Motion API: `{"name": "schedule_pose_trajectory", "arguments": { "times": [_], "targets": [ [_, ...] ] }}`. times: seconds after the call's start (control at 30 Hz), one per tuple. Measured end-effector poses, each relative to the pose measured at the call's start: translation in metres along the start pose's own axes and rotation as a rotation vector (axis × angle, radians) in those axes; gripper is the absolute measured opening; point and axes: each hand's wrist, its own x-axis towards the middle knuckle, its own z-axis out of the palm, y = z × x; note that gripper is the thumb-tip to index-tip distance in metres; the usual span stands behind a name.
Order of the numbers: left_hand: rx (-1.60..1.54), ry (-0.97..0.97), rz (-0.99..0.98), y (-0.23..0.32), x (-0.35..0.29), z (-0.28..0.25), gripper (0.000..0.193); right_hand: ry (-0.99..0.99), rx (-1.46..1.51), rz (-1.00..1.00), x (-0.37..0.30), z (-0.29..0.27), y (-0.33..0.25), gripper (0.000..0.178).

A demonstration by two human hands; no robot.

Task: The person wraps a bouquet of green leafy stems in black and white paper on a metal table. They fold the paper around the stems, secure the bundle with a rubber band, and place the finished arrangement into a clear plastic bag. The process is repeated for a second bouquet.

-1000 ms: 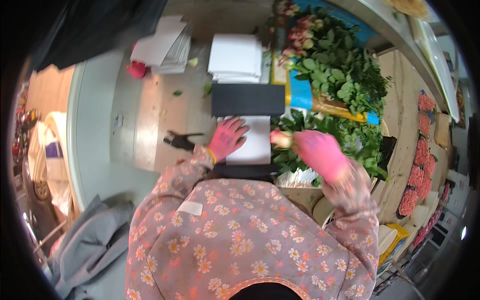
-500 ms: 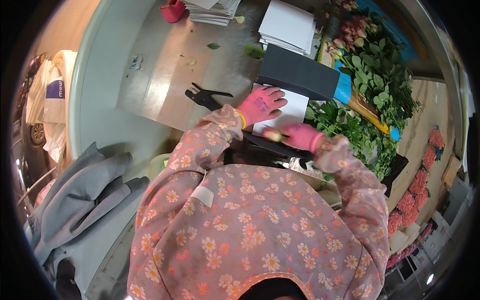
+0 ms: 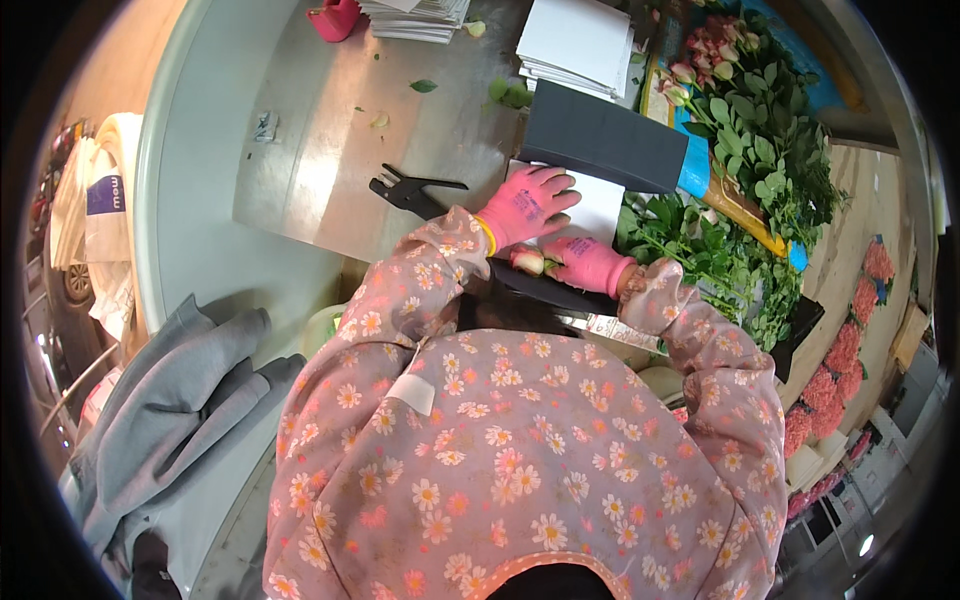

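Observation:
In a pink glove, my right hand (image 3: pixel 588 265) is closed around a rose just below its pale pink-and-cream head (image 3: pixel 527 261), which points left. The rest of its stem is hidden. My left hand (image 3: pixel 525 207), gloved in pink with a yellow cuff, lies with fingers stretched out over a white paper sheet (image 3: pixel 597 207), just above the rose. Behind the sheet stands a long black block (image 3: pixel 605 135). A black plier-like hand tool (image 3: pixel 412 190) rests on the metal table (image 3: pixel 300 185) to the left of my left hand.
Leafy roses (image 3: pixel 745 130) are heaped at the right, with more green stems (image 3: pixel 680 235) beside the sheet. White paper stacks (image 3: pixel 572 45) and a pink object (image 3: pixel 338 20) sit at the back. A grey garment (image 3: pixel 175 400) hangs at the left; coral flowers (image 3: pixel 843 350) lie far right.
My right hand has shifted slightly left and away from me, bringing the rose head closer to my left hand. The left hand stays flat over the sheet.

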Motion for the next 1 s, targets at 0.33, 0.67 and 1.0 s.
{"name": "schedule_pose_trajectory", "arguments": {
  "times": [0.33,0.67,1.0],
  "targets": [
    [-0.468,-0.486,-0.179,0.014,-0.035,-0.034,0.040,0.137,0.075,-0.050,-0.004,0.013,0.018,0.026],
    [-0.328,-0.701,-0.286,0.029,-0.030,-0.060,0.045,0.798,-0.195,0.952,-0.108,-0.274,0.374,0.034],
    [-0.279,-0.797,-0.387,0.033,-0.031,-0.057,0.050,1.167,-0.666,0.769,-0.218,-0.265,0.339,0.028]
  ]
}}
